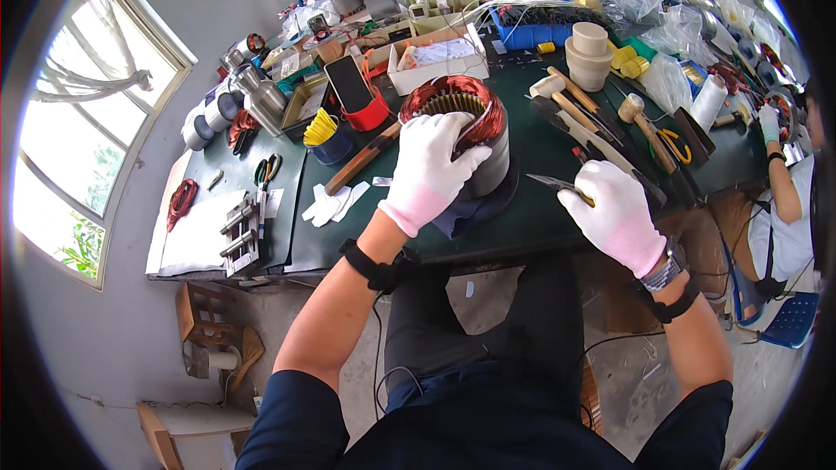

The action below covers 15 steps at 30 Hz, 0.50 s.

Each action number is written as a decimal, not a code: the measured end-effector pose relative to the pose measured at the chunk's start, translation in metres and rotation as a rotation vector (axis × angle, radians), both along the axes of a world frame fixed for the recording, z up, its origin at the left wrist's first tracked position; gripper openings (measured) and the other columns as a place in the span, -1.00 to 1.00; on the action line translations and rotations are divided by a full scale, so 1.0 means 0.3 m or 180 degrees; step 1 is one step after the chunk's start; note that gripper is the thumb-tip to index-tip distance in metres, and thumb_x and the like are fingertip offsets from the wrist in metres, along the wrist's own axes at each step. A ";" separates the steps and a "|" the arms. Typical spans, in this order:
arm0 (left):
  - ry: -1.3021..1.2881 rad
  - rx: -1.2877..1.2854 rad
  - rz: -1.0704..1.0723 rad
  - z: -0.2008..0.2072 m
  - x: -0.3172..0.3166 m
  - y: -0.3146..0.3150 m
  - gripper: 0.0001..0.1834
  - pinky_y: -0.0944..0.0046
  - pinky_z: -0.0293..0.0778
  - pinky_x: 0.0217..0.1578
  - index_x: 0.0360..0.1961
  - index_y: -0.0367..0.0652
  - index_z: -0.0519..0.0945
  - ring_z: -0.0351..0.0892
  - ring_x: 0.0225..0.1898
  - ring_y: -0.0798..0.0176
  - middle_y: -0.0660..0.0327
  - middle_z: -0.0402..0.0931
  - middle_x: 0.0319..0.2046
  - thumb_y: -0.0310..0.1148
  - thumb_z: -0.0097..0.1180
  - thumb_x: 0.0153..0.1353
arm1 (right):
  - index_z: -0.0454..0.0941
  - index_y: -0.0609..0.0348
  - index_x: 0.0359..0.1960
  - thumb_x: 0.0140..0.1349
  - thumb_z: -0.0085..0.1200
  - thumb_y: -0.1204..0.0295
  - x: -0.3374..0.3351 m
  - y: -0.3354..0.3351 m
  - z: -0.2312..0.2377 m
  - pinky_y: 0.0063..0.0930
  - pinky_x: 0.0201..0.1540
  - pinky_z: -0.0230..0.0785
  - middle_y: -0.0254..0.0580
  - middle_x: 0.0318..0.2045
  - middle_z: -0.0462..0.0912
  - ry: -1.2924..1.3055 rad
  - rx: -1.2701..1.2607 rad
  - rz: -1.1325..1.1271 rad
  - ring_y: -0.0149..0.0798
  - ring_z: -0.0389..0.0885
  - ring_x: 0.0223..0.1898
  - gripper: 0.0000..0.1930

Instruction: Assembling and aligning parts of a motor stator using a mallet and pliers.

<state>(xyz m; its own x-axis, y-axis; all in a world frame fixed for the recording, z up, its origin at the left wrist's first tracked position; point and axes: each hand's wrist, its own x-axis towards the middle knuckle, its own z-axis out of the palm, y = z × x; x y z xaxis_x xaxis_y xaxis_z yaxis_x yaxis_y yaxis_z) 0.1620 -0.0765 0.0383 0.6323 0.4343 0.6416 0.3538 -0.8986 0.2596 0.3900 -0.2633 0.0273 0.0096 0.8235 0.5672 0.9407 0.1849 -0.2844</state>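
A motor stator with red-brown copper windings around its top stands upright on a dark blue cloth before me. My left hand, in a white glove with a pink cuff, grips the near left of the winding rim, thumb and fingers bent over it. To the right, apart from the stator, my right hand is gloved the same way. Its fingers are closed on scissors, whose pointed blades face left toward the stator. The palm hides most of their handles.
Wooden-handled mallets and other tools lie at the right. Behind the stator are a white box and a phone in a red holder. White paper pieces and a wooden stick lie left. Another person works at the far right.
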 end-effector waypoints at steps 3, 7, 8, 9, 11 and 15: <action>0.0006 -0.0210 -0.0149 0.033 -0.027 0.002 -0.58 0.00 0.47 0.09 -0.03 -0.24 0.72 0.64 -0.07 -0.14 -0.04 0.70 -0.17 -0.25 0.47 0.13 | 0.58 0.21 -0.51 0.24 0.35 0.35 0.015 -0.018 -0.006 -0.12 -0.26 0.53 -0.11 -0.42 0.59 0.0018 -0.0120 -0.0123 0.02 0.66 -0.30 -0.74; 0.0536 -0.0212 -0.0159 0.086 -0.067 0.025 -0.50 0.10 0.57 -0.03 0.09 -0.26 0.70 0.66 -0.15 -0.05 -0.02 0.69 -0.18 -0.30 0.47 0.13 | 0.60 0.20 -0.48 0.24 0.35 0.34 0.000 -0.003 -0.003 -0.12 -0.26 0.52 -0.11 -0.42 0.58 0.0016 0.0049 -0.0011 0.02 0.65 -0.31 -0.76; 0.0510 -0.0118 -0.0119 0.092 -0.070 0.010 -0.51 0.11 0.57 -0.04 0.10 -0.24 0.70 0.66 -0.16 -0.04 -0.01 0.71 -0.18 -0.30 0.46 0.15 | 0.61 0.19 -0.48 0.24 0.35 0.34 -0.008 0.013 0.002 -0.12 -0.26 0.52 -0.12 -0.43 0.58 -0.0066 0.0103 -0.0027 0.01 0.65 -0.31 -0.76; 0.0575 0.0026 -0.0142 0.096 -0.065 0.005 -0.52 0.11 0.57 -0.04 0.11 -0.23 0.70 0.65 -0.16 -0.04 0.00 0.71 -0.16 -0.30 0.44 0.16 | 0.61 0.18 -0.48 0.25 0.34 0.33 -0.013 0.029 0.004 -0.12 -0.27 0.51 -0.12 -0.43 0.57 -0.0155 0.0153 -0.0051 0.00 0.65 -0.31 -0.76; 0.0648 0.0144 -0.0189 0.090 -0.055 0.010 -0.52 0.10 0.57 -0.04 0.11 -0.23 0.70 0.65 -0.16 -0.05 0.01 0.71 -0.15 -0.30 0.43 0.17 | 0.62 0.17 -0.48 0.25 0.34 0.32 -0.025 0.062 0.004 -0.12 -0.27 0.51 -0.13 -0.44 0.57 -0.0232 0.0189 -0.0105 -0.01 0.66 -0.31 -0.77; 0.0629 0.0163 -0.0240 0.074 -0.068 0.035 -0.55 0.08 0.57 -0.01 0.10 -0.23 0.70 0.66 -0.12 -0.07 0.02 0.71 -0.12 -0.32 0.41 0.18 | 0.65 0.13 -0.47 0.27 0.31 0.31 -0.068 0.127 0.024 -0.14 -0.27 0.50 -0.18 -0.45 0.59 -0.0521 0.0412 -0.0147 -0.06 0.68 -0.30 -0.78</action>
